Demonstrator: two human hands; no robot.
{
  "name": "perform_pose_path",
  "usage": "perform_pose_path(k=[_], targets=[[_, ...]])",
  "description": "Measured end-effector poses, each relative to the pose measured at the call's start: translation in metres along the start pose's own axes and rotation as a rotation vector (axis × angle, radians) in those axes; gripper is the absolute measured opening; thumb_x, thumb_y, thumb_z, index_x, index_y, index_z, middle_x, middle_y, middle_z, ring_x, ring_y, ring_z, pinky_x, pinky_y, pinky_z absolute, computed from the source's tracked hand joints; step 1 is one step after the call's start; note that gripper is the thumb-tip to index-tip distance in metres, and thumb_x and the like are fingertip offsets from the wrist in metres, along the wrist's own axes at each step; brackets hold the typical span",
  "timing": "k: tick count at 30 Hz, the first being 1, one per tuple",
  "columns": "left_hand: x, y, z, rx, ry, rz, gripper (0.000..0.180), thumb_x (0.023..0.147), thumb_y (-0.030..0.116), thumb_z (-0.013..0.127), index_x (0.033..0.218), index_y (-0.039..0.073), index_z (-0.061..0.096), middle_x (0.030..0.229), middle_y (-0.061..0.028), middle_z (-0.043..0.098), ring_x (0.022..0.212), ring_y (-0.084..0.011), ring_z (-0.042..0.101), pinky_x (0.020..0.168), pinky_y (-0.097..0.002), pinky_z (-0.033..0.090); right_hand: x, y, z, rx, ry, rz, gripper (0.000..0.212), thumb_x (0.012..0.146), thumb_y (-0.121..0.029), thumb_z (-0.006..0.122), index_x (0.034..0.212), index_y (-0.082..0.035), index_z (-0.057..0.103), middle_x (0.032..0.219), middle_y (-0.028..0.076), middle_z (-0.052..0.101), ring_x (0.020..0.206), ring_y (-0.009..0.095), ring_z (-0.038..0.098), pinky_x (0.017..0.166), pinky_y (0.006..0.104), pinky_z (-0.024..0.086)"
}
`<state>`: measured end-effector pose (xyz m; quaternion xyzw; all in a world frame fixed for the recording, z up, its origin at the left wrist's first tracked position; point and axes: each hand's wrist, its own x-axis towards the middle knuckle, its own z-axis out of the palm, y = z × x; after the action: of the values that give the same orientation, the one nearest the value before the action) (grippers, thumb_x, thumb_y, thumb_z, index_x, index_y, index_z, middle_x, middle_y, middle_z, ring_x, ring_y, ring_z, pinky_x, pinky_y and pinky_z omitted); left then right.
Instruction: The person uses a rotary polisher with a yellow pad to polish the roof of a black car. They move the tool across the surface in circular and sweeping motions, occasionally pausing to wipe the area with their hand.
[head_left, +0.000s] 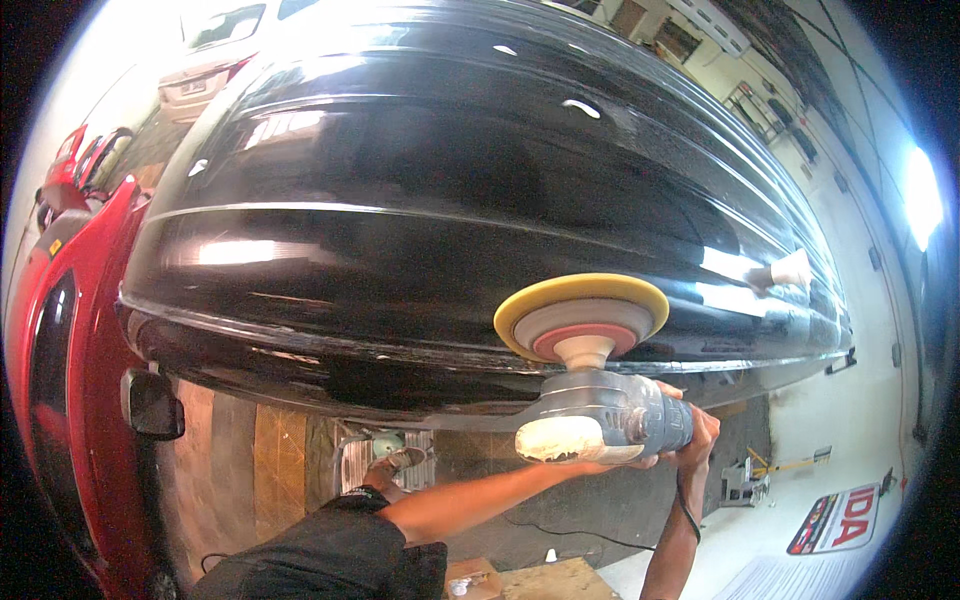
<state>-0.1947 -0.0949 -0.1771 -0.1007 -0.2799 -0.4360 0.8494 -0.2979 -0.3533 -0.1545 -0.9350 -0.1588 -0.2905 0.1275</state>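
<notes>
A blue-grey rotary polisher (622, 412) with a worn cream-coloured head is held over the near edge of a glossy black vehicle roof (400, 260). Its round yellow-rimmed pad (582, 312) is tilted, overlapping the roof in view; whether it touches cannot be told. My right hand (702, 436) is closed around the rear of the polisher's body. From the lower left my left arm reaches across, and my left hand (642, 463) grips the polisher from below, its fingers mostly hidden by the tool. Several white dabs, one a curved streak (581, 108), lie on the ridged roof.
A red car (95, 330) stands close on the left, near a black side mirror (152, 403). A dark cord (580, 535) runs below my arms. Brown boxes (560, 580) sit at the bottom. A whitish object (790, 270) is on the roof's right part.
</notes>
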Motion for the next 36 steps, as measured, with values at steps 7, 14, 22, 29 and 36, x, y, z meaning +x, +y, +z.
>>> perform_pose_path(k=[7, 14, 22, 29, 36], targets=[[-0.039, -0.024, 0.009, 0.939, 0.463, 0.202, 0.075, 0.077, 0.015, 0.095, 0.141, 0.004, 0.058, 0.133, -0.0082, 0.069, 0.120, -0.0202, 0.065, 0.108, -0.0402, 0.053, 0.047, -0.051, 0.001, 0.129, -0.204, 0.185, 0.095, 0.081, -0.087, 0.065, 0.102, 0.006, 0.071, 0.077, 0.017, 0.069, 0.067, 0.035, 0.073, 0.064, 0.0422, 0.054], [-0.050, 0.019, 0.062, 0.889, 0.727, 0.162, 0.066, 0.071, 0.015, 0.098, 0.129, 0.003, 0.068, 0.124, -0.0079, 0.074, 0.116, -0.0203, 0.068, 0.104, -0.0399, 0.055, 0.074, -0.096, -0.007, 0.088, -0.328, 0.218, 0.090, 0.084, -0.086, 0.064, 0.104, 0.002, 0.071, 0.079, 0.018, 0.072, 0.072, 0.037, 0.075, 0.068, 0.0435, 0.055], [-0.070, -0.001, -0.004, 0.984, 0.493, 0.143, 0.064, 0.073, 0.020, 0.095, 0.129, 0.005, 0.068, 0.126, -0.0083, 0.073, 0.118, -0.0217, 0.066, 0.106, -0.0388, 0.052, 0.035, -0.104, 0.028, 0.089, -0.135, 0.285, 0.099, 0.081, -0.092, 0.058, 0.100, 0.004, 0.069, 0.073, 0.015, 0.065, 0.067, 0.038, 0.068, 0.065, 0.0482, 0.050], [-0.044, -0.025, -0.016, 1.134, 0.238, 0.061, 0.064, 0.073, 0.022, 0.093, 0.131, 0.007, 0.070, 0.128, -0.0074, 0.073, 0.119, -0.0222, 0.064, 0.109, -0.0401, 0.049, -0.024, -0.072, 0.016, -0.143, 0.074, 0.193, 0.089, 0.084, -0.083, 0.063, 0.104, 0.003, 0.069, 0.076, 0.018, 0.069, 0.067, 0.040, 0.068, 0.064, 0.0493, 0.050], [-0.044, -0.054, -0.054, 0.562, 0.162, -0.327, 0.063, 0.079, 0.029, 0.091, 0.134, 0.008, 0.068, 0.133, -0.0079, 0.071, 0.121, -0.0238, 0.063, 0.111, -0.0414, 0.048, -0.031, -0.061, -0.003, -0.093, 0.048, 0.134, 0.086, 0.081, -0.074, 0.074, 0.109, 0.006, 0.072, 0.079, 0.018, 0.072, 0.068, 0.038, 0.073, 0.064, 0.0456, 0.056]])
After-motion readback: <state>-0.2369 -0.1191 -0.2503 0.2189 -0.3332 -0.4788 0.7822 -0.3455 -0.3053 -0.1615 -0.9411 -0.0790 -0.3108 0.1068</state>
